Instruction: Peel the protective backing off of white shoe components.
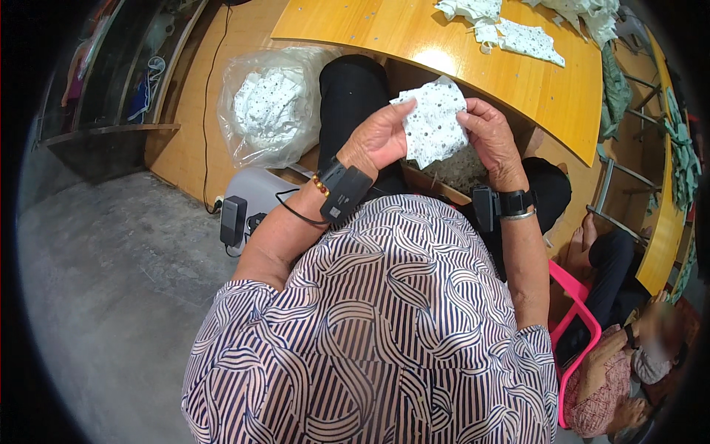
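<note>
Above my lap, a small piece of white cloth [435, 122] with dark dots is stretched between both hands. My left hand [383, 135] pinches its left edge, the thumb lying over the top corner. On the opposite edge, my right hand [491, 137] grips the cloth between thumb and fingers. The piece looks folded or layered, with an uneven lower edge. Similar dotted cloth pieces [529, 42] lie on the yellow wooden table [370, 26] in front of me.
On the floor to my left stands a clear plastic bag [277, 107] full of dotted white cloth. A cable [207, 126] runs down near it. Another person [603, 370] sits at the lower right, by a pink chair [575, 296]. Green cloth [615, 89] hangs at the table's right end.
</note>
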Tool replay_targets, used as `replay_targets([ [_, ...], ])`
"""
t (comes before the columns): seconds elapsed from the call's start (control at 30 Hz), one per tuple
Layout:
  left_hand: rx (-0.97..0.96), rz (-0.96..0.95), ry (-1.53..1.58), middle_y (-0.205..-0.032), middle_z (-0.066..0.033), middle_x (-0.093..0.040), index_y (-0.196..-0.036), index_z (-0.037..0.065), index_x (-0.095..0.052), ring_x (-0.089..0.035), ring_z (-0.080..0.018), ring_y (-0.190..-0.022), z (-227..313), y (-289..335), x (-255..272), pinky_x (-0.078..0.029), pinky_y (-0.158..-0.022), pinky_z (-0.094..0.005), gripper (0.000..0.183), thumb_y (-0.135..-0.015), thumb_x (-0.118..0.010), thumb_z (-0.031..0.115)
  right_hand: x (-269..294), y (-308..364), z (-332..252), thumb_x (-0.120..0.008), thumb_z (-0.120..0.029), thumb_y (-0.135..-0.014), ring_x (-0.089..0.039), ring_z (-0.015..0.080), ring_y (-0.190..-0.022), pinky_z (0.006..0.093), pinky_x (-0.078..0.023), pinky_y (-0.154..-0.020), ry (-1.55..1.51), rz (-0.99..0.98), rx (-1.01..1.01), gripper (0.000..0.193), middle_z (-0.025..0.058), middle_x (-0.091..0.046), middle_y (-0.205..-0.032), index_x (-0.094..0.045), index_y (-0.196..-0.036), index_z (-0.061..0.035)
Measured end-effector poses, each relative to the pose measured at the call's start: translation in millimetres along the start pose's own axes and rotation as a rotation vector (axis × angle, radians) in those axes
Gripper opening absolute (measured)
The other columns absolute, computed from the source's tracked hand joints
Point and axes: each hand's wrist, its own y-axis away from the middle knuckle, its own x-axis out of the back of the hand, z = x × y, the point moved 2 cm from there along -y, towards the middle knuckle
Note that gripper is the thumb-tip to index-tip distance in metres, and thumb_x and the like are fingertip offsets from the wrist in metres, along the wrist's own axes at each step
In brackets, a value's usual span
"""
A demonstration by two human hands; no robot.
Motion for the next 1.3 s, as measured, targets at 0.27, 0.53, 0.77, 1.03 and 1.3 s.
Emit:
replay_targets([
  [0.27, -0.203, 0.091, -0.209, -0.108, -0.0146, -0.057, -0.113, -0.003, -0.048, -0.056, -0.0256, -0.101, 22.9, 18.5, 8.3, -0.043, -0.091, -0.0394, 0.045, -0.069, -0.056, -0.01, -11.5, 9.8, -16.6, -0.06, -0.011, -0.079, -0.053, 0.0064, -0.061, 0.0195, -0.044, -0.056, 0.145, -0.111, -0.057, 0.022, 0.0, -0.059, -0.079, -0.057, -0.099, -0.0026],
  [0.53, -0.646, 0.56, -0.099, -0.116, -0.0193, -0.05, -0.117, -0.006, -0.043, -0.053, -0.0283, -0.103, 167.5, 86.1, 88.9, -0.043, -0.091, -0.0424, 0.04, -0.077, -0.05, -0.006, -5.0, -5.6, -79.5, -0.058, -0.009, -0.079, -0.056, 0.012, -0.063, 0.0246, -0.047, -0.055, 0.61, 0.103, 0.239, 0.019, 0.0029, -0.059, -0.077, -0.059, -0.097, -0.0055],
  [0.77, -0.554, 1.209, -0.505, -0.12, -0.0227, -0.04, -0.123, -0.003, -0.033, -0.044, -0.0413, -0.106, 157.6, 132.6, 191.9, -0.047, -0.082, -0.0441, 0.044, -0.081, -0.048, 0.0, 10.9, -44.9, -111.6, -0.057, -0.013, -0.076, -0.057, 0.0338, -0.073, 0.0393, -0.047, -0.063, 1.658, 0.586, 0.566, 0.011, 0.0128, -0.055, -0.086, -0.06, -0.085, -0.0074],
  [1.03, -0.427, 0.384, -0.16, -0.099, -0.0208, -0.058, -0.111, 0.0, -0.05, -0.055, -0.0394, -0.096, 118.3, 83.8, 71.9, -0.046, -0.085, -0.0454, 0.03, -0.082, -0.054, 0.011, 17.1, -14.2, -100.4, -0.059, -0.008, -0.075, -0.055, 0.0237, -0.062, 0.0322, -0.043, -0.056, 1.34, 0.481, 0.78, 0.005, 0.0102, -0.055, -0.069, -0.058, -0.078, -0.0042],
  [1.3, 0.198, 0.093, -0.198, -0.092, -0.012, -0.061, -0.111, 0.002, -0.051, -0.06, -0.0239, -0.086, -8.9, 10.1, -22.1, -0.049, -0.076, -0.0316, 0.036, -0.087, -0.053, 0.029, -8.6, 43.5, -64.4, -0.063, 0.003, -0.067, -0.055, 0.0244, -0.073, 0.03, -0.044, -0.064, 1.118, 0.304, 0.808, 0.015, 0.0092, -0.057, -0.077, -0.057, -0.08, -0.0027],
])
